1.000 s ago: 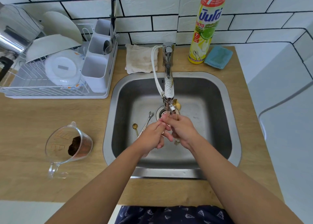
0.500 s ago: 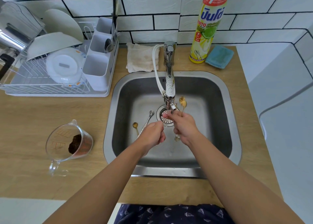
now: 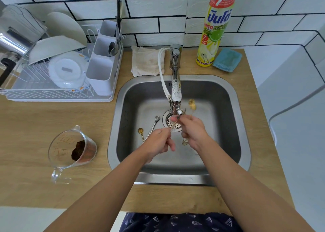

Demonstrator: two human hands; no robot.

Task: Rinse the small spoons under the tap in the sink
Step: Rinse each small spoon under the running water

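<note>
Right hand (image 3: 193, 131) closed on gold spoon (image 3: 191, 105), bowl up beyond tap (image 3: 175, 91). Left hand (image 3: 158, 140) pinching thin handle; two spoons (image 3: 149, 129) just left, axes pointing away.

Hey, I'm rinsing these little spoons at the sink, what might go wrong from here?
1. The right hand pinches a gold spoon by its thin handle right above the drain strainer; wet, it might slip.
2. Two spoons lying on the sink floor beside the left hand may get overlooked.
3. Splashes could reach the measuring cup of brown powder.
</note>
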